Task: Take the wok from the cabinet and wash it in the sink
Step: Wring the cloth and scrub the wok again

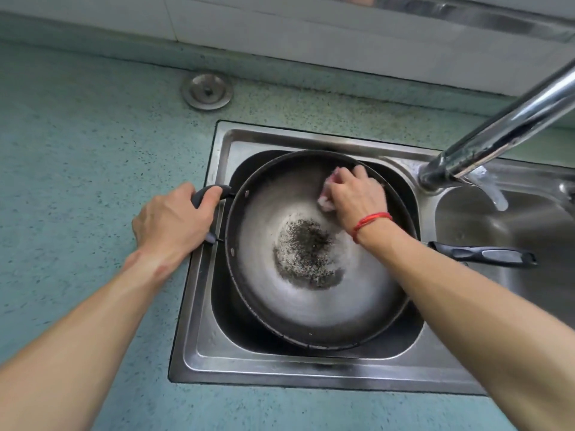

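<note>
A large dark wok [280,309] lies tilted in the left basin of the steel sink [202,353], with a dark speckled patch at its centre. My left hand [171,222] grips the wok's small loop handle [211,191] at the sink's left rim. My right hand [354,194] presses a pink sponge [326,202] against the wok's upper inner wall. A red string circles that wrist. The wok's long black handle [485,255] points right over the divider.
A chrome faucet [497,135] reaches in from the upper right, water running [497,199] into the right basin [513,231]. A round metal sink plug [207,91] lies on the speckled blue-green counter [77,150]. White tiled wall [280,29] runs behind.
</note>
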The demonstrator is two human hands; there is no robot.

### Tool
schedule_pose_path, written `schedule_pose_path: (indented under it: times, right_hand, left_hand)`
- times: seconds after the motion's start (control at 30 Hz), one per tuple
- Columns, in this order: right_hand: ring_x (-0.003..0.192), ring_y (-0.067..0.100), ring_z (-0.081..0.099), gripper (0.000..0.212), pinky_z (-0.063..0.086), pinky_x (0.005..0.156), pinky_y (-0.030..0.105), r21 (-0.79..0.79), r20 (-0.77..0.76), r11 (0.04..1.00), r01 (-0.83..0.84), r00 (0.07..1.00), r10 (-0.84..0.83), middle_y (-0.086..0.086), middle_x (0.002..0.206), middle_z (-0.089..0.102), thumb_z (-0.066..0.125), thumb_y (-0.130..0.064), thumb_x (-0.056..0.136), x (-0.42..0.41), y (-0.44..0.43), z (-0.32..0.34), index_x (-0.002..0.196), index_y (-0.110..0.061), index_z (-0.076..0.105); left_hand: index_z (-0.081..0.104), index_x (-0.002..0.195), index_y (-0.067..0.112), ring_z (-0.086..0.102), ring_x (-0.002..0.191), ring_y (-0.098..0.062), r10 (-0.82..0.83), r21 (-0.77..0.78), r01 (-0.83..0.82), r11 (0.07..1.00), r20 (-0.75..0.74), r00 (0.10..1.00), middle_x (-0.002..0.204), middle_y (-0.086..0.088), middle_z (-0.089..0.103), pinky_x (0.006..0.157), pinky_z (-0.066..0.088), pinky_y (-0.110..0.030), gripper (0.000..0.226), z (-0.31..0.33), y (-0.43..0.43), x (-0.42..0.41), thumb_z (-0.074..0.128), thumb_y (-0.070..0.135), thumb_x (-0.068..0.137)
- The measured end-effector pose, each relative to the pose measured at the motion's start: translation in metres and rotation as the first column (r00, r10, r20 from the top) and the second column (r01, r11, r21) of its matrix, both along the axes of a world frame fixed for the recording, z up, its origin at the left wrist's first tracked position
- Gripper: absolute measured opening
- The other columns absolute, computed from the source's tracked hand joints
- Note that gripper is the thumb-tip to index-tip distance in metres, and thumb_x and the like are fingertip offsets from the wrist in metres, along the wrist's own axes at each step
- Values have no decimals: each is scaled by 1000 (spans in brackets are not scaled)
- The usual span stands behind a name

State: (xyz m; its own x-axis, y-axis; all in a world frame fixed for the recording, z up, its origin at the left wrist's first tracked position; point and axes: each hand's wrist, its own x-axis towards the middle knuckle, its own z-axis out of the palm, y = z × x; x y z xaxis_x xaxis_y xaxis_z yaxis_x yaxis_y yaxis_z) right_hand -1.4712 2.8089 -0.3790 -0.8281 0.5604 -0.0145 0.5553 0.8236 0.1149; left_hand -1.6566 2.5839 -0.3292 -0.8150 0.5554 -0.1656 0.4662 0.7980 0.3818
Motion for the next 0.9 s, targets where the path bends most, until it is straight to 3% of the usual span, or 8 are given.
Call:
schedule_pose_path:
  times: [0.17, 0.27, 0.33, 0.47, 0.6, 0.7, 0.83, 0.9]
  right_hand:
    - [97, 36, 54, 16, 52, 71, 39, -3, 473, 987, 159, 870, -139, 7, 103, 59, 61, -18, 89, 46, -24, 21, 103, -14, 69]
    - [90, 35, 65, 20, 57, 72, 39, -111, 616, 989, 95, 788, -6, 6, 97, 67, 58, -24, 89, 57, -52, 34, 103, -17, 70]
    - [97, 30, 66, 27, 55, 78, 34, -298, 616, 952, 69, 775, 137, 4, 105, 67, 54, -35, 89, 65, -73, 45, 109, -21, 66]
    - [98, 24, 62, 24, 47, 77, 30, -688, 424, 722, 74, 848, 317, -4, 98, 64, 60, -29, 86, 63, -110, 63, 105, -19, 49]
    - [82, 16, 62, 14, 49, 75, 25, -851, 135, 526, -1, 966, 222, -6, 88, 71, 65, -16, 79, 35, -131, 50, 86, -26, 58]
    - [75, 14, 59, 17, 45, 70, 22, -841, -133, 521, -144, 989, 60, -7, 82, 64, 64, -4, 72, 7, -135, 29, 76, -20, 68]
    - [80, 14, 64, 22, 42, 74, 3, -648, -478, 692, -316, 877, -46, 6, 96, 71, 74, 5, 68, -32, -118, 1, 81, -12, 78]
    - [86, 14, 63, 18, 46, 77, 7, -596, -515, 729, -338, 857, -24, 10, 102, 68, 71, -1, 77, -49, -93, -5, 89, -12, 78]
  left_hand:
    - [51, 77, 19, 59, 83, -34, 12, -25, -13, 1000, -2, 1000, 73, -4, 70, 77, 47, -43, 62, -2, 0, -2, 27, 74, 90]
    - [51, 76, 18, 59, 81, -34, 14, -18, -13, 1000, 10, 1000, 71, -4, 70, 75, 47, -43, 61, -1, 0, -1, 28, 73, 91]
    - [51, 76, 18, 58, 81, -34, 15, -16, -15, 1000, 6, 1000, 72, -5, 69, 75, 46, -42, 60, 0, 0, -1, 30, 71, 93]
    - [52, 76, 18, 59, 78, -34, 10, -2, -10, 1000, -2, 1000, 70, -5, 62, 73, 46, -41, 58, 2, -1, 0, 33, 69, 95]
    - [52, 77, 18, 58, 76, -34, 1, -5, -1, 1000, -18, 1000, 74, -7, 63, 72, 46, -42, 58, 0, -1, 0, 33, 69, 95]
    - [52, 77, 18, 57, 76, -33, 0, -8, 0, 1000, -30, 1000, 74, -7, 63, 69, 43, -40, 57, -2, 0, 0, 33, 68, 95]
    - [52, 77, 18, 55, 75, -32, -3, -17, 2, 1000, -51, 999, 71, -6, 60, 67, 37, -38, 55, -4, 0, 0, 35, 66, 96]
    - [51, 76, 18, 54, 75, -32, -1, -21, 0, 1000, -47, 999, 70, -5, 60, 68, 36, -37, 56, -4, 1, -1, 35, 67, 95]
